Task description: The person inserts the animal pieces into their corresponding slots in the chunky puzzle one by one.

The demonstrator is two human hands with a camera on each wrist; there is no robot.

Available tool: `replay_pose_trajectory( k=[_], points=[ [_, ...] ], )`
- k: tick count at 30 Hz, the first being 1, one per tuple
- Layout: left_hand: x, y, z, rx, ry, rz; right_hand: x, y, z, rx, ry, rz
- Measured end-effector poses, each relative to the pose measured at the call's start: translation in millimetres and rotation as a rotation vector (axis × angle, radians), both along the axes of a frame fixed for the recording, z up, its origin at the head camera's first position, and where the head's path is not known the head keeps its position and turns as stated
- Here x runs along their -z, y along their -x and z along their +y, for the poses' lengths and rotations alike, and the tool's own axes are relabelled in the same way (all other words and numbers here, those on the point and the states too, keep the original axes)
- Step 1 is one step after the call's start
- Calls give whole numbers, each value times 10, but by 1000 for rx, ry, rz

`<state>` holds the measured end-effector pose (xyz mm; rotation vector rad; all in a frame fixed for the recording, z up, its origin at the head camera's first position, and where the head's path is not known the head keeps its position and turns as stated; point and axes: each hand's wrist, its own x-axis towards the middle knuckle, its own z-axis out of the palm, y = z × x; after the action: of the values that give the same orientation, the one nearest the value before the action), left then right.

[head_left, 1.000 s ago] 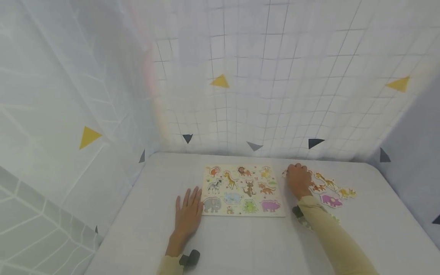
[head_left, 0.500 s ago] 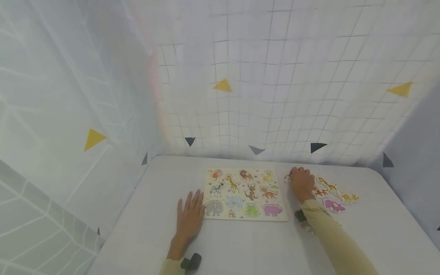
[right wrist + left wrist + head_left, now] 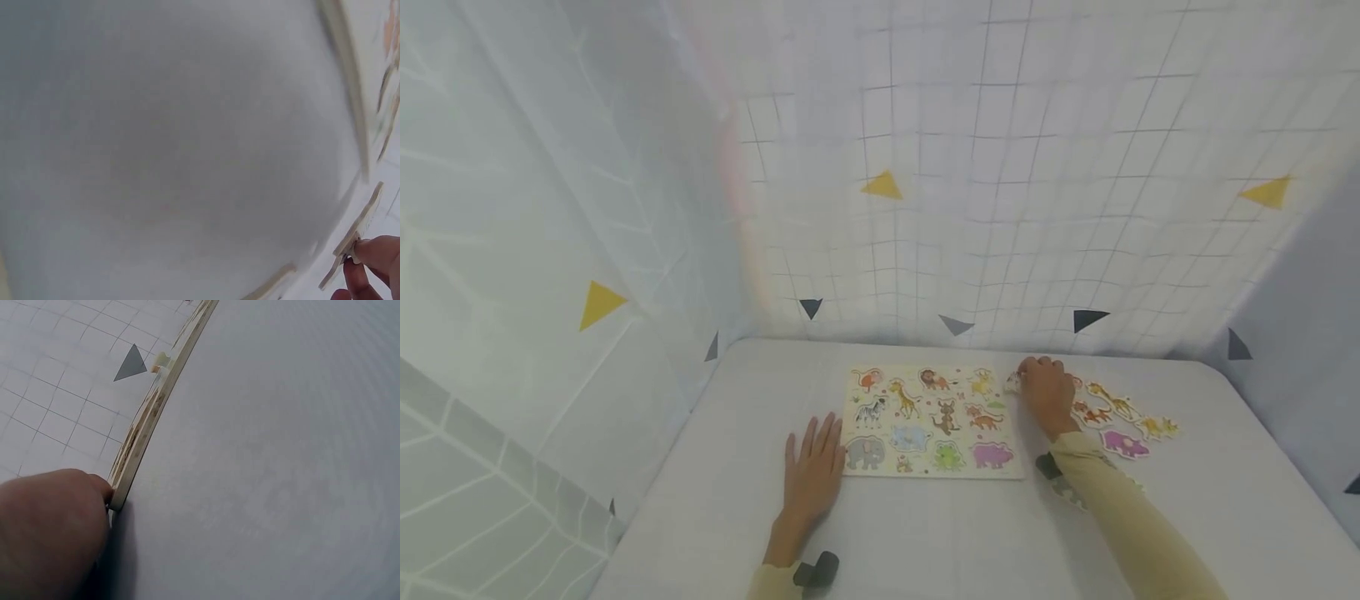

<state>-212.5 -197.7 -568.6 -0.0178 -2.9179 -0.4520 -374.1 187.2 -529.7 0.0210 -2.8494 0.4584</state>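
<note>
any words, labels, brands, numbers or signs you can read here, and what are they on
None readable.
Puzzle board: pictures of animals; any print too small.
Loose pieces: no legible lettering.
Backdrop: just lines and triangles.

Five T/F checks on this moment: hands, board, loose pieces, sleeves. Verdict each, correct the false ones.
1. The right hand pinches a piece. True.
2. The left hand grips a loose piece. False: the left hand lies with fingers extended at the left edge of the puzzle board.
3. The loose purple piece lies to the right of the board. True.
4. The loose giraffe piece lies left of the board. False: the loose giraffe piece is on its right.
5. The right sleeve is tan. True.
</note>
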Motion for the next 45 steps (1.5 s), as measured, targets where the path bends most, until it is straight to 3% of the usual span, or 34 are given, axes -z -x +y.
replay_pose_trajectory(
  k=[8, 18, 24, 29, 33, 39, 42, 45],
  points=[
    [-32, -12, 3, -1, -15, 14, -97, -37, -241, -98, -1, 113],
    [-4, -16, 5, 9, -44, 51, -87, -94, -591, -181, -41, 103],
    [85, 0, -6, 0, -92, 30, -43, -143, -793, -231, -47, 120],
    [63, -15, 17, -8, -81, 60, -70, -207, -978, -282, -31, 136],
    [5, -23, 29, -11, -63, 26, -90, -249, -1126, -320, -26, 173],
    [5, -11, 1, -7, -41, 24, -165, -341, -1373, -376, -30, 221],
    [9, -14, 0, -12, -23, 1, -163, -381, -1492, -408, -3, 212],
    [18, -17, 6, -13, -20, -16, -124, -413, -1605, -445, -9, 261]
  ],
)
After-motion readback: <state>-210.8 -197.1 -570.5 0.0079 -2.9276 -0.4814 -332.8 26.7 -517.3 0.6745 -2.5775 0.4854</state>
